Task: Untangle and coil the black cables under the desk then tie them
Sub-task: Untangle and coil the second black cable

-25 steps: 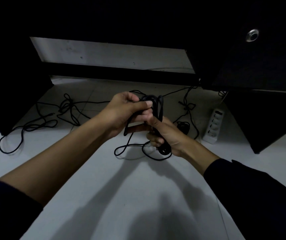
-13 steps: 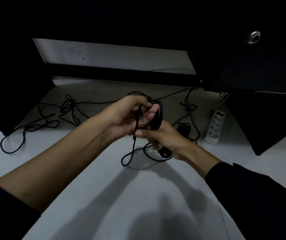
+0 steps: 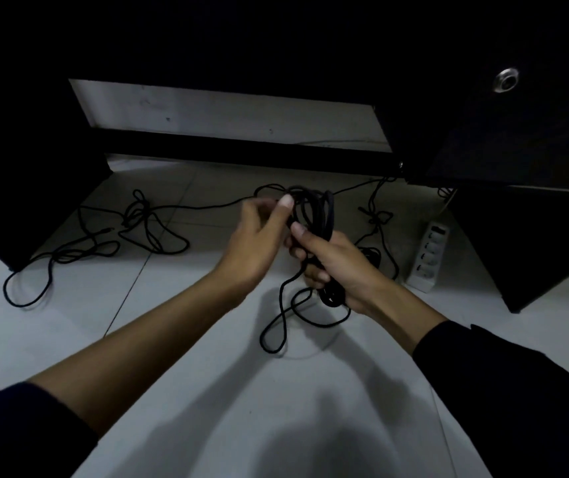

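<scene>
Where right hand (image 3: 338,267) fists coiled cable (image 3: 314,210), lower coil hidden; left hand (image 3: 258,236) grip unclear.

Tangled cables (image 3: 145,229) lie on the floor (image 3: 69,322) at left; a power strip (image 3: 429,258) at right.

There was a single view, taken from a wide-angle camera worn on the person's head. It looked forward and steeply down at the pale tiled floor (image 3: 69,326) and into the dark space beneath the worktop (image 3: 276,36), whose underside filled the top of the frame. The camera sat close: both forearms reached in from the lower corners, and the left hand (image 3: 255,243) and right hand (image 3: 338,263) met near the frame's centre. The wide lens bent straight edges toward the borders. With no second view, nothing was shared between cameras.
</scene>
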Action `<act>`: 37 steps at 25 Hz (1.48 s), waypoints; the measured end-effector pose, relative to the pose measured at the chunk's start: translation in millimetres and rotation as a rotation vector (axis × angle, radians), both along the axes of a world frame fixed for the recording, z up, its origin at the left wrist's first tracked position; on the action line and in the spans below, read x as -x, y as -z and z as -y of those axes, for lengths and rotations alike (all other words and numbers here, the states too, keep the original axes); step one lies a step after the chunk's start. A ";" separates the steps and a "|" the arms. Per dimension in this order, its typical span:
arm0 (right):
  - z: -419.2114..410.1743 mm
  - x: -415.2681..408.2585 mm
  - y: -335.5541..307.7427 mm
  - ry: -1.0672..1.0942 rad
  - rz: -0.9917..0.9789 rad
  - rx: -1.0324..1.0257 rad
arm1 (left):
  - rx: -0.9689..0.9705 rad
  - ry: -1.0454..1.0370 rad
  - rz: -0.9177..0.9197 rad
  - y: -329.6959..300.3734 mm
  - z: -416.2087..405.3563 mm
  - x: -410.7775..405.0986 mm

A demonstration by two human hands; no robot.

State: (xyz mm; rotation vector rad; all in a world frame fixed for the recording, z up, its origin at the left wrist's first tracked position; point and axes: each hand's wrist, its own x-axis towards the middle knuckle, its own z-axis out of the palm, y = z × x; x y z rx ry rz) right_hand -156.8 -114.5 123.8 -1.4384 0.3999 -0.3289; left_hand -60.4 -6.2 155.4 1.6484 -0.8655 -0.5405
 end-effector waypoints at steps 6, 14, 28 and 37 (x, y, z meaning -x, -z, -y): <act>14.1 1.7 -2.3 0.136 -0.013 0.070 | -0.118 0.293 -0.170 30.6 -10.3 9.4; 10.9 -3.7 -14.4 0.325 0.118 -0.340 | -0.124 0.431 -0.311 59.7 -10.2 42.1; 19.9 0.9 -12.0 0.174 -0.248 0.182 | -0.193 0.364 0.041 30.5 -13.6 -32.1; 3.2 -1.9 -1.9 0.192 -0.226 -0.017 | -0.130 0.257 0.531 9.2 9.2 -19.3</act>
